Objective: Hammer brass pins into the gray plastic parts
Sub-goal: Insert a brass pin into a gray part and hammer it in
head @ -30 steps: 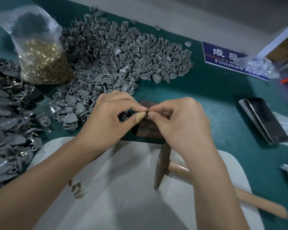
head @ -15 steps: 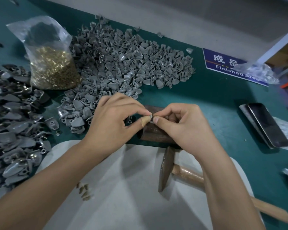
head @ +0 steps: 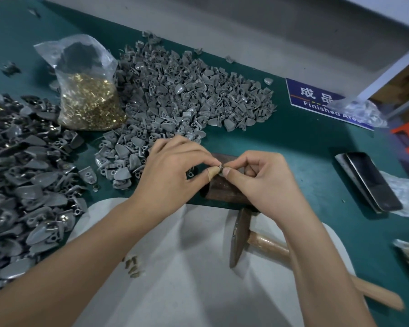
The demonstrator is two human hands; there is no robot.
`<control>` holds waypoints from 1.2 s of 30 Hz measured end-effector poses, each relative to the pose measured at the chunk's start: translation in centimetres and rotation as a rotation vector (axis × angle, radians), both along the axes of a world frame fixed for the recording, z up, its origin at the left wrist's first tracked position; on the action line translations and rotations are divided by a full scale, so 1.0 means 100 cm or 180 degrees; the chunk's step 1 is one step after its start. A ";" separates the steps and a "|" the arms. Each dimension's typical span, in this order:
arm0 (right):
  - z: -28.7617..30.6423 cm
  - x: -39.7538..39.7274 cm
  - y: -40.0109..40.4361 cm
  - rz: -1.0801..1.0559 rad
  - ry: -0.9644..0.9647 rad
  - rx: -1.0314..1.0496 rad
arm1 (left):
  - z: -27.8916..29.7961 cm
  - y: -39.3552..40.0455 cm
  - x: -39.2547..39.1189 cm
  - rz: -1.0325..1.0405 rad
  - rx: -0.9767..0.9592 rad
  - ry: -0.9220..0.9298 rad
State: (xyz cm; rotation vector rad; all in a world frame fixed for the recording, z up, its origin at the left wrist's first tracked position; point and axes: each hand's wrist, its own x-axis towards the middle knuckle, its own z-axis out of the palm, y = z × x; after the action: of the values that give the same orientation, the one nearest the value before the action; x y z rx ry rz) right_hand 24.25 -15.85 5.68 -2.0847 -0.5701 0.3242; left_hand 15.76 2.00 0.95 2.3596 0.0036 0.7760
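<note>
left: gray parts pile (head: 187,100) | right: phone (head: 373,181) | near: hammer (head: 240,234)

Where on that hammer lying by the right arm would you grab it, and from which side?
Probably by the wooden handle, on the bare stretch near its free end, coming from above on the right. The hammer lies flat, its dark head pointing toward the block. The right hand is nearest, though its forearm crosses the handle's upper part, and it now pinches a small part.

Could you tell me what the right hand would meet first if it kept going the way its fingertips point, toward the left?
Most likely the left hand: the right hand pinches a small gray part fingertip to fingertip with it, so nothing else lies between.
</note>
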 end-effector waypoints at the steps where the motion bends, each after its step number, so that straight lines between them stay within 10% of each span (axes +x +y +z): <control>1: -0.001 0.000 0.000 0.0000 -0.0021 -0.0001 | 0.000 0.000 0.000 -0.0007 -0.0008 0.0001; 12: -0.004 -0.025 -0.027 -0.0399 -0.0715 0.0768 | 0.002 0.001 0.000 -0.0012 -0.0113 0.0086; 25: -0.028 -0.087 -0.115 0.0272 -0.2122 -0.1520 | 0.007 0.003 -0.001 -0.0057 0.0181 0.0158; 29: -0.009 -0.101 -0.116 0.0053 -0.1664 -0.1800 | 0.007 0.000 -0.002 -0.0075 0.0137 0.0179; 36: 0.039 -0.075 -0.097 -0.0296 -0.0495 -0.0392 | 0.020 0.001 -0.002 -0.0250 0.0350 0.0408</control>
State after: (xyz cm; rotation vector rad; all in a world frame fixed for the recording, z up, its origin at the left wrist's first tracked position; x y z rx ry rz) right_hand 16.76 -25.60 9.58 -2.2613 -0.5545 0.1476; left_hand 15.57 2.11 2.92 2.4940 -0.0789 0.6002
